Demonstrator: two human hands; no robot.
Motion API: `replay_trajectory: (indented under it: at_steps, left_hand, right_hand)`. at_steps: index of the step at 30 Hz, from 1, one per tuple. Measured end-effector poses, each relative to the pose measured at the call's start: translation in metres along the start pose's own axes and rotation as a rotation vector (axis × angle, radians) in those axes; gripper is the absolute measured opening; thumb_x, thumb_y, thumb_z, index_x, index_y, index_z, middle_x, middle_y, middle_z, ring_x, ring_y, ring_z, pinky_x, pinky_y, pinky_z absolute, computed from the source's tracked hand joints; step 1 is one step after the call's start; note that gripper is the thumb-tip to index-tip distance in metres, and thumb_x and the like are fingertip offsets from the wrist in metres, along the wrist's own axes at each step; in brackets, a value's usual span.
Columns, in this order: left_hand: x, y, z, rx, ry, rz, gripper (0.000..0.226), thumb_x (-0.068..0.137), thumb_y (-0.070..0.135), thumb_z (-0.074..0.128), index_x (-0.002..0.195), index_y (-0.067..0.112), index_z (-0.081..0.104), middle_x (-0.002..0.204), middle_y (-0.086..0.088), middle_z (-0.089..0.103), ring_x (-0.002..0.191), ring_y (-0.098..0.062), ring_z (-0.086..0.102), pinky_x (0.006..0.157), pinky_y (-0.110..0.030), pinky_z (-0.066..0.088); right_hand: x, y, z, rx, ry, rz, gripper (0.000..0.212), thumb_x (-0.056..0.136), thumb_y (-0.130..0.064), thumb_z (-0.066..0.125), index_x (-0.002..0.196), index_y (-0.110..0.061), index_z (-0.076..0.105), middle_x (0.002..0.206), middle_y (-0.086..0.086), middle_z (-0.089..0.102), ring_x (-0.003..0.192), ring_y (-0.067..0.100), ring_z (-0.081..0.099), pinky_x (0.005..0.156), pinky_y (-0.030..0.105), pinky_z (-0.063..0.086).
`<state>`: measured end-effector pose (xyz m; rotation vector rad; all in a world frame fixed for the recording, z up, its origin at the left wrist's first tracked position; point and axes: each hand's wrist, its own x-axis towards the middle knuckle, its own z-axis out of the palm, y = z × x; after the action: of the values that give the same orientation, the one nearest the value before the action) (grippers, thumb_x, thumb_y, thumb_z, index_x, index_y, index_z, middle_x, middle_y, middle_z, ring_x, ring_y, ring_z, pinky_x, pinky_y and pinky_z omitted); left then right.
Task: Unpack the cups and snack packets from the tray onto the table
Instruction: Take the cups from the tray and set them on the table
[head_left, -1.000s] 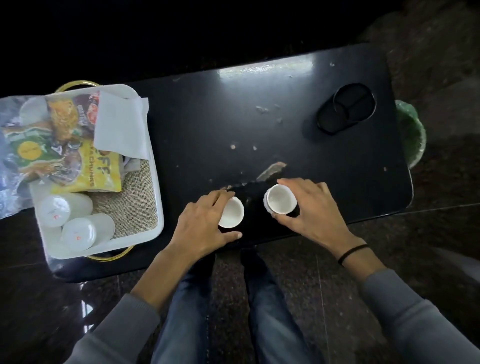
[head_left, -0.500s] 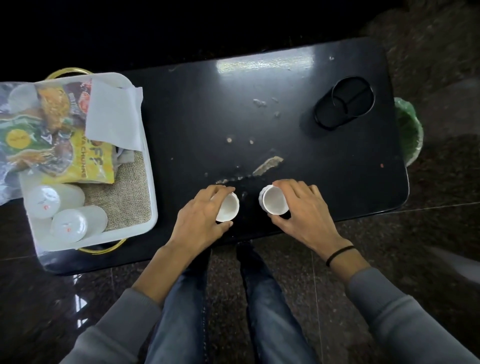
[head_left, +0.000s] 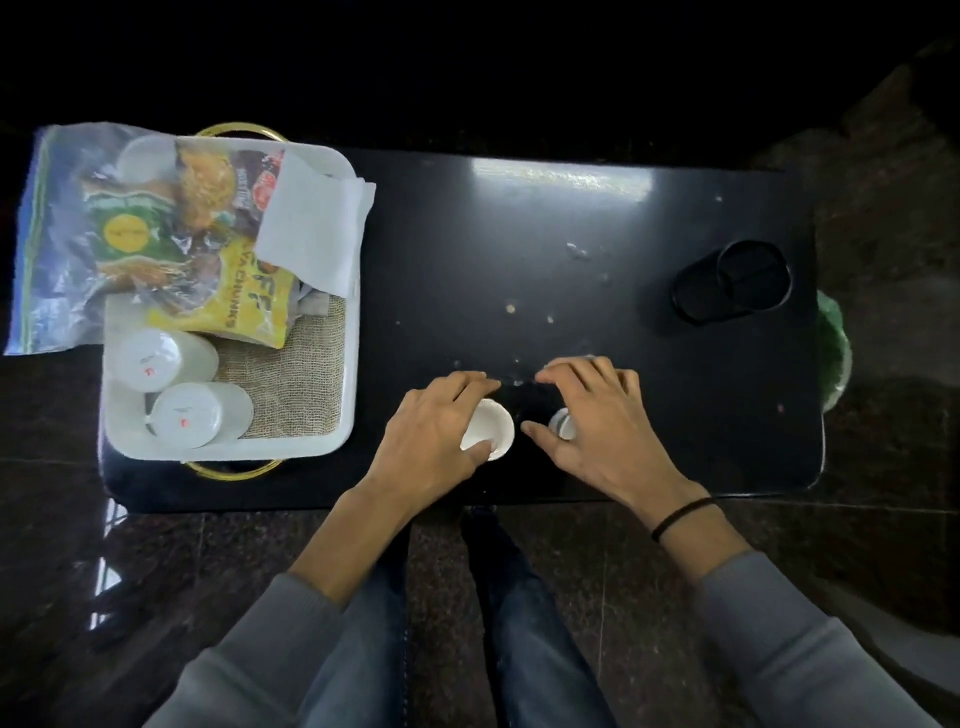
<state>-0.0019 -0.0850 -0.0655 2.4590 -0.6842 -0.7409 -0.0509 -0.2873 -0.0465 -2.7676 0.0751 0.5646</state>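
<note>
Cupping one small white paper cup between thumb and fingers, the left hand holds it upright near the black table's near edge; the right hand closes over a second white cup, mostly hidden, probably steadying both as they are set down. Far left, the white rectangular tray holds two larger white cups lying on their sides and a clear bag with about three snack packets, not yet unpacked.

A black holder sits at the table's far right. Crumbs dot the top. A white napkin drapes left.
</note>
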Motion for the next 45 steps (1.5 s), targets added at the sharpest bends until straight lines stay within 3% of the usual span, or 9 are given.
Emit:
replay_trajectory:
  at_steps: [9,15,19,23,30,39,43,45]
  left_hand:
    - [-0.026,-0.057,-0.052,-0.029,0.212,-0.184,0.051,0.089,0.026,0.071,0.137,0.019,0.056,0.14,0.001,0.057,0.125,-0.023,0.055,0.101,-0.039,0.043]
    - [-0.066,-0.116,-0.076,0.06,0.364,-0.459,0.047,0.085,0.018,0.075,0.13,0.013,0.063,0.134,-0.007,0.062,0.125,-0.031,0.056,0.099,-0.044,0.04]
    - [-0.088,-0.145,-0.078,0.103,0.383,-0.597,0.048,0.083,0.014,0.077,0.128,0.006,0.061,0.13,-0.015,0.062,0.122,-0.037,0.055,0.092,-0.05,0.044]
    - [-0.096,-0.155,-0.077,0.111,0.332,-0.562,0.049,0.078,0.012,0.082,0.123,0.005,0.064,0.129,-0.016,0.06,0.119,-0.038,0.056,0.074,-0.049,0.052]
    - [-0.097,-0.161,-0.081,0.25,0.231,-0.517,0.047,0.08,0.006,0.079,0.124,0.008,0.064,0.132,-0.015,0.059,0.124,-0.037,0.054,0.076,-0.049,0.058]
    - [-0.1,-0.163,-0.079,0.361,0.198,-0.417,0.053,0.076,-0.005,0.079,0.125,0.008,0.065,0.13,-0.018,0.062,0.12,-0.04,0.057,0.079,-0.047,0.059]
    - [-0.102,-0.162,-0.074,0.411,0.23,-0.365,0.061,0.071,-0.012,0.075,0.128,0.008,0.064,0.129,-0.019,0.063,0.117,-0.039,0.06,0.076,-0.045,0.06]
    - [-0.102,-0.162,-0.071,0.427,0.261,-0.333,0.06,0.071,-0.013,0.073,0.127,0.007,0.065,0.127,-0.02,0.064,0.116,-0.04,0.061,0.075,-0.047,0.06]
  right_hand:
    - [0.074,-0.108,0.002,0.066,-0.021,-0.249,0.038,0.092,-0.041,0.067,0.124,-0.022,0.062,0.13,-0.007,0.061,0.122,0.019,0.051,0.1,0.037,0.038]
    - [0.107,-0.185,0.024,0.156,-0.126,-0.357,0.04,0.092,-0.035,0.071,0.126,-0.016,0.064,0.128,-0.001,0.063,0.122,0.021,0.054,0.103,0.039,0.04]
    - [0.117,-0.222,0.039,0.236,-0.214,-0.373,0.04,0.093,-0.034,0.07,0.128,-0.018,0.061,0.132,0.001,0.063,0.122,0.023,0.056,0.099,0.04,0.05]
    - [0.122,-0.244,0.054,0.271,-0.288,-0.383,0.038,0.094,-0.035,0.068,0.127,-0.019,0.059,0.131,-0.002,0.064,0.12,0.021,0.058,0.094,0.043,0.053]
    - [0.125,-0.251,0.064,0.387,-0.367,-0.272,0.038,0.091,-0.031,0.072,0.126,-0.018,0.062,0.126,-0.002,0.069,0.113,0.017,0.065,0.095,0.04,0.056]
    - [0.117,-0.246,0.069,0.785,-0.432,0.015,0.038,0.086,-0.013,0.078,0.122,-0.021,0.07,0.117,-0.007,0.075,0.105,0.004,0.072,0.081,0.004,0.05]
    - [0.117,-0.244,0.071,0.792,-0.42,0.024,0.043,0.085,-0.008,0.078,0.126,-0.019,0.07,0.12,-0.006,0.075,0.107,0.007,0.072,0.091,0.014,0.053]
    - [0.116,-0.241,0.073,0.79,-0.417,0.025,0.043,0.086,-0.009,0.077,0.127,-0.02,0.07,0.122,-0.007,0.075,0.108,0.007,0.072,0.092,0.013,0.053]
